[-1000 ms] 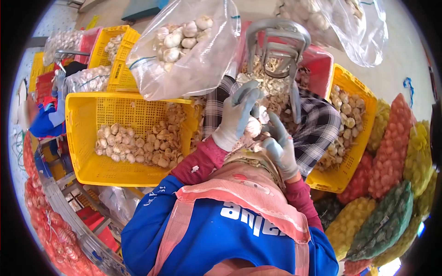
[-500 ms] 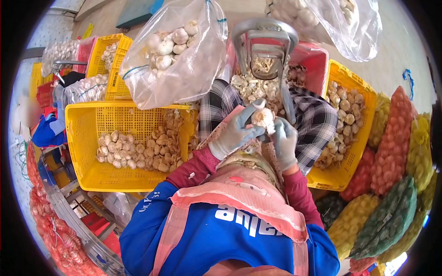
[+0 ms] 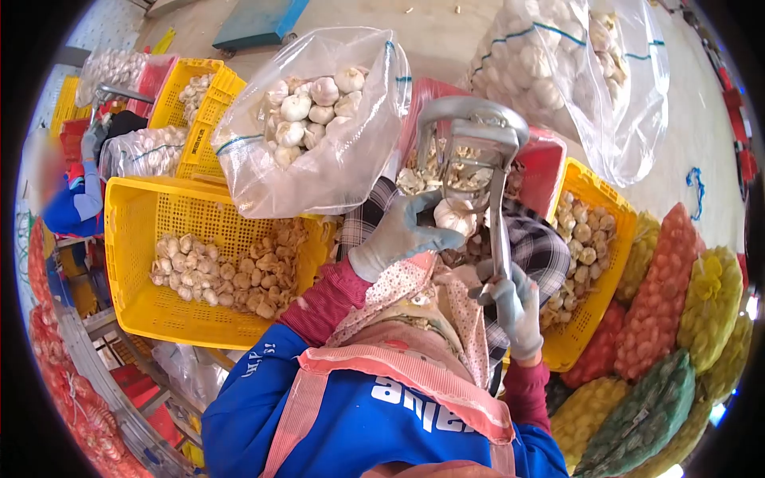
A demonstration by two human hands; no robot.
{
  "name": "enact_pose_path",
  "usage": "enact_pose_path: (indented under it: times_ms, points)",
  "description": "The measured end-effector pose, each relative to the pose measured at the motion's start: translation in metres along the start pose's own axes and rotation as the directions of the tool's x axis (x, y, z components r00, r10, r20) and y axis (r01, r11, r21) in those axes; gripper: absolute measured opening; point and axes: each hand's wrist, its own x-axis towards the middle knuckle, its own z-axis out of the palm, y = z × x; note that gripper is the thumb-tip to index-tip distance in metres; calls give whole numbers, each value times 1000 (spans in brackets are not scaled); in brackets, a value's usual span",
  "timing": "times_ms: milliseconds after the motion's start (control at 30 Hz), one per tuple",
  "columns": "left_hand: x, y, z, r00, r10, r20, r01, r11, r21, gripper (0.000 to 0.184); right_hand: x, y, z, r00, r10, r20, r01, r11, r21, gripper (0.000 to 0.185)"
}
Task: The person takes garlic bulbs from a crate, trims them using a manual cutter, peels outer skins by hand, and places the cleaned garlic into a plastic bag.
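My left hand (image 3: 405,239), in a grey-coated glove, is closed around a whole garlic bulb (image 3: 455,217). The bulb sits just below the metal frame of a lever cutter (image 3: 472,119) standing between my knees. Gloved too, my right hand (image 3: 515,309) grips the lower end of the cutter's long lever handle (image 3: 500,231). Behind the frame lie garlic trimmings (image 3: 414,180) in a pink-red crate (image 3: 545,179). Part of the cutter's jaw is hidden by the bulb and frame.
At my left, a yellow crate (image 3: 127,263) holds garlic bulbs beneath an open plastic bag (image 3: 271,187) of cleaned bulbs. Another yellow crate (image 3: 613,287) is at my right, beside filled net sacks (image 3: 657,291). A second plastic bag (image 3: 542,72) stands ahead. A co-worker (image 3: 76,199) sits far left.
My right hand has left the garlic bulb and moved down onto the lever handle. My left hand has carried the bulb up against the cutter. The lever's position relative to the frame looks similar.
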Motion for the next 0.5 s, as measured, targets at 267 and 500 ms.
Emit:
enact_pose_path:
  times_ms: [267, 500]
  points:
    - [2, -18, -8, 997, 49, 56, -42, 993, -113, 46, -15, -23, 1, 989, 147, -1, -147, 988, 52, 32]
    - [16, -58, -12, 995, 7, 102, 32, 927, -373, 63, 31, 54, -4, 996, -90, -11, 90, 996, 16, 31]
